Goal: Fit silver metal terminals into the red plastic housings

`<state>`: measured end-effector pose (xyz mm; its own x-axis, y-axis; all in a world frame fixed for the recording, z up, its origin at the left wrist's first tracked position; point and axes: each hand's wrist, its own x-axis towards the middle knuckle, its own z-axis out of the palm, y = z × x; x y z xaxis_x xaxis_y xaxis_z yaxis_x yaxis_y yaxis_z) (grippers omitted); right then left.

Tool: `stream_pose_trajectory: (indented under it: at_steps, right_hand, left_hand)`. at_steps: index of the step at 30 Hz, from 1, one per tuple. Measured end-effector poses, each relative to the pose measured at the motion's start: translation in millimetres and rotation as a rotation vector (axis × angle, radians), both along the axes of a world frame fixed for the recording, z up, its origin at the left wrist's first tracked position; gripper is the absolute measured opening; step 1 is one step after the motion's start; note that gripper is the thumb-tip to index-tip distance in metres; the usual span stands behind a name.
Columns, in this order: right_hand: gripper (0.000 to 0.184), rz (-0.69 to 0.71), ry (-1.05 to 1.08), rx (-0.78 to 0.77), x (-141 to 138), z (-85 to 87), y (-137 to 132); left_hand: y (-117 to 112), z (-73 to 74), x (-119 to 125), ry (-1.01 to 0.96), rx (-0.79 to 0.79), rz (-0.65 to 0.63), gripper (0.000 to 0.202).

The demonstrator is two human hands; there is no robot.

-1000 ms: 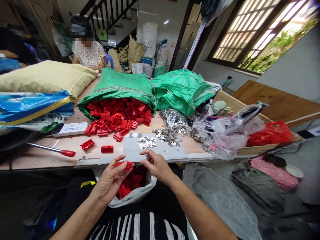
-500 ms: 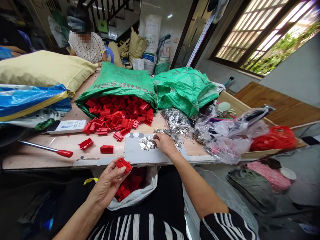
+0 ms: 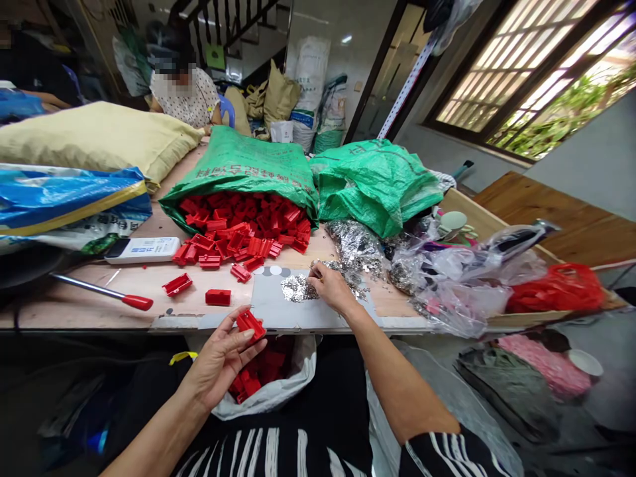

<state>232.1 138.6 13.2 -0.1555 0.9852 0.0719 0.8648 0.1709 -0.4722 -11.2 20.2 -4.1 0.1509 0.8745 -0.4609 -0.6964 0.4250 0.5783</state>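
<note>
My left hand (image 3: 223, 361) pinches a red plastic casing (image 3: 251, 325) between thumb and fingers, just off the table's front edge. The casing is small and box-shaped, its hollow side turned up. My right hand (image 3: 332, 286) reaches over a grey sheet (image 3: 265, 311), fingertips pressed together at a pile of small shiny metal pieces (image 3: 295, 288). Whatever lies between those fingertips is too small to make out. Two loose red casings, one tilted (image 3: 177, 285) and one flat (image 3: 218, 297), lie left of the sheet. Below my left hand, a white sack (image 3: 303, 377) holds more red casings.
A green sack (image 3: 248, 159) spills red casings onto the table. Beside it lie another green sack (image 3: 372, 179) and clear bags (image 3: 447, 285). A red-tipped metal handle (image 3: 136, 302) and a white box (image 3: 144, 250) are at left. A person (image 3: 183, 93) sits across the table.
The whole view has shifted slightly, moving the table's contents right and down in the picture. My left hand still holds the red casing; my right fingertips stay at the metal pile.
</note>
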Motion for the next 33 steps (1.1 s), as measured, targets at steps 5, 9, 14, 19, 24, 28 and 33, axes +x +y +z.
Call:
stream_pose_trajectory:
  at_steps: [5,9,14,19,24,28,33]
  right_hand:
    - [0.008,0.153,0.301,-0.035,-15.5,10.0,-26.6]
    - [0.009,0.309,0.470,-0.061,-39.1,17.9,-58.1]
    - [0.009,0.423,0.450,0.069,-56.3,21.7,-77.5]
    - [0.015,0.488,0.425,0.073,-57.3,19.3,-80.5]
    - [0.010,0.520,0.485,0.006,-52.5,13.9,-81.4]
    - [0.011,0.435,0.577,-0.163,-48.7,10.1,-82.4]
    - [0.020,0.352,0.600,-0.206,-40.7,7.4,-82.4]
  left_hand:
    - [9.3,6.9,3.3,-0.022,0.056,-0.005,0.048]
    - [14.1,12.8,8.0,-0.002,0.134,-0.001,0.046]
    - [13.4,18.5,13.4,0.038,0.183,-0.009,0.047]
    - [11.6,24.2,14.1,0.038,0.225,-0.050,0.045]
    - [8.3,24.7,14.4,0.079,0.273,-0.108,0.044]
    - [6.3,20.9,16.0,0.124,0.298,-0.137,0.045]
    - [9.2,10.7,14.7,0.203,0.336,-0.153,0.050]
